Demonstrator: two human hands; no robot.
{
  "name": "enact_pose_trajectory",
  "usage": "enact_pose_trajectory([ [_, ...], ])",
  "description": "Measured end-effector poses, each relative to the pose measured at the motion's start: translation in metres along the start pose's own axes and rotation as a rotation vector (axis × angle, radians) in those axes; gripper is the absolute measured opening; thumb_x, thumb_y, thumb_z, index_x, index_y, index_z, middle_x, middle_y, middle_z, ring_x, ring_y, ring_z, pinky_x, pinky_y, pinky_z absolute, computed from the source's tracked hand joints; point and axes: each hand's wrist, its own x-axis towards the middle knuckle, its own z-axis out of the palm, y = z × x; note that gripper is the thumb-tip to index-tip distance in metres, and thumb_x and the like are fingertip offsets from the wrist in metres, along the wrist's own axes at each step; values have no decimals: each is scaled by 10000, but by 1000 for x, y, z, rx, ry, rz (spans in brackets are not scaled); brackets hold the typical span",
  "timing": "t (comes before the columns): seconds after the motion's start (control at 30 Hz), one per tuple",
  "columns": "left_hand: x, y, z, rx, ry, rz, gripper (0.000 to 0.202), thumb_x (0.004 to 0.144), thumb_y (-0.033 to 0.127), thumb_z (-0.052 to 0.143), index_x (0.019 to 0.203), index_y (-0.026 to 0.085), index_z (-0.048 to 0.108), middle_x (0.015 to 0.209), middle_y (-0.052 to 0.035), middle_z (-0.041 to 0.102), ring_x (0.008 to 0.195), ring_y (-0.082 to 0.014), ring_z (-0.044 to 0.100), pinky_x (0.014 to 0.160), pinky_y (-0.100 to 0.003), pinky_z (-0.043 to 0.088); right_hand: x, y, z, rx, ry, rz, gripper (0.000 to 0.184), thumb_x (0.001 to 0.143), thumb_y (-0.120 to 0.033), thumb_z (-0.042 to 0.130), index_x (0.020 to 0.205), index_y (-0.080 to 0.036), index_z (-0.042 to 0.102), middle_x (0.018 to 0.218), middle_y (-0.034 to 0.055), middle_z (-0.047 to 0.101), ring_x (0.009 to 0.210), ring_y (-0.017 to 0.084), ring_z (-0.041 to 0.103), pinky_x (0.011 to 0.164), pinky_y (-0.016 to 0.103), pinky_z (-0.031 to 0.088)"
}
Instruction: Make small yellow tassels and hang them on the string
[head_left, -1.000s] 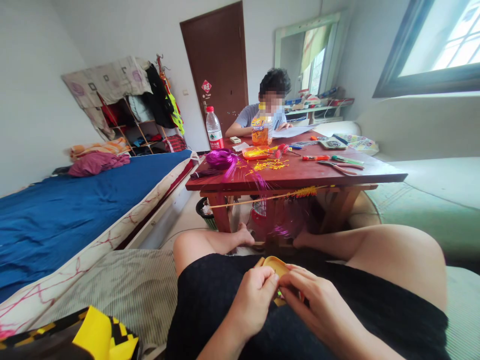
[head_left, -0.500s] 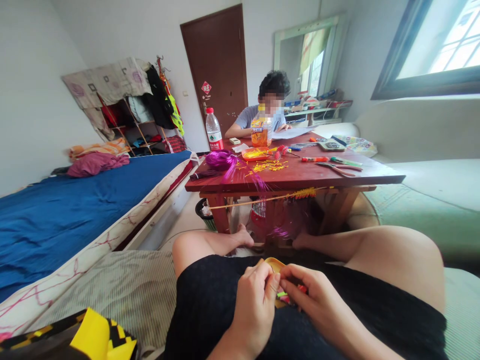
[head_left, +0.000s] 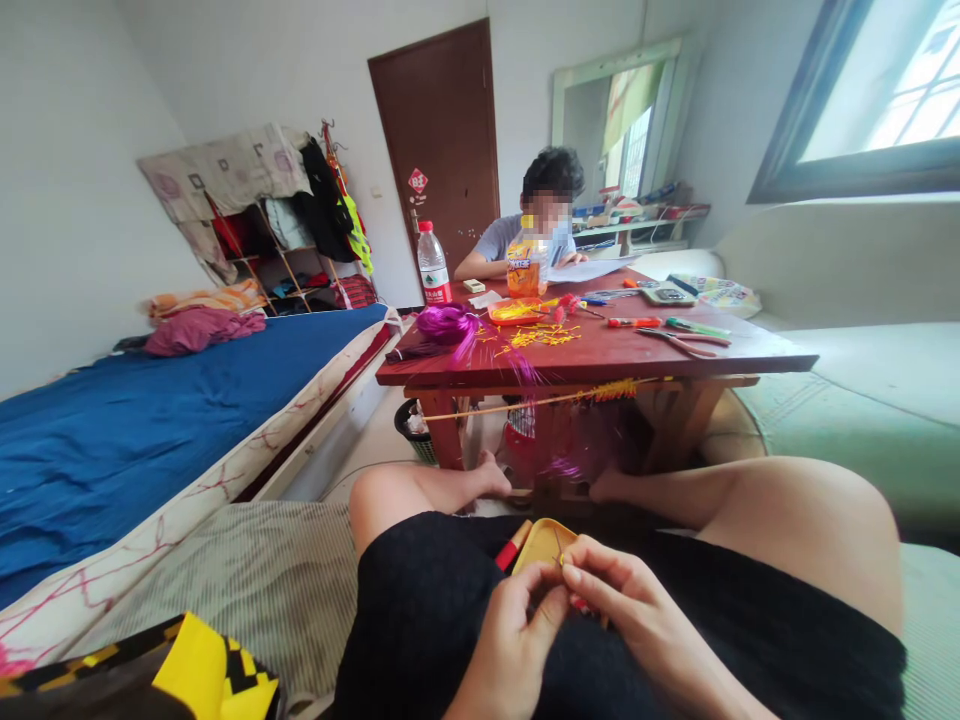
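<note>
Over my lap, my left hand (head_left: 521, 622) and my right hand (head_left: 626, 592) meet fingertip to fingertip, both closed in a pinch. Something tiny and thin, with a hint of yellow, shows between the fingertips; what it is stays too small to make out. Under the hands a shallow yellow tray (head_left: 534, 546) rests on my lap, partly covered by the fingers. Small red and pinkish bits show below my right fingers. A red stick-shaped thing with a tan end (head_left: 513, 546) lies against the tray's left side.
Ahead stands a dark red table (head_left: 465, 371) with purple strands (head_left: 448, 322), scattered yellow pieces (head_left: 541, 335), an orange dish (head_left: 496, 312), two bottles and pliers (head_left: 694, 346). A thin stick (head_left: 510, 407) juts along its front edge. Another person sits behind, holding paper (head_left: 592, 269).
My left hand has moved down and slightly right, uncovering more of the yellow tray and the red stick-shaped thing. My right hand stays close by, still pinching. The view has shifted slightly.
</note>
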Motion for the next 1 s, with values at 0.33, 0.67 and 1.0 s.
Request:
enact_pose_trajectory([
  [0.33,-13,-12,9,412,157,399,269,869,291,395,664,171,521,660,-32,551,647,-145,514,607,-247,387,-15,21,13,260,123,73,240,632,-377,739,649,-167,624,637,-5,535,608,121,489,619,229,430],
  [0.67,-15,-9,5,739,194,563,226,887,240,366,768,192,551,694,-50,626,652,-164,572,576,-242,427,-9,16,10,-9,108,-100,274,671,-421,689,642,-172,579,603,-24,515,558,108,484,543,200,423],
  [1.0,-8,45,-15,661,165,170,303,860,310,393,657,174,572,683,-32,601,677,-168,540,623,-261,396,-20,11,-4,-1163,144,-763,240,911,-238,374,865,-216,608,740,55,677,630,163,632,606,254,496],
])
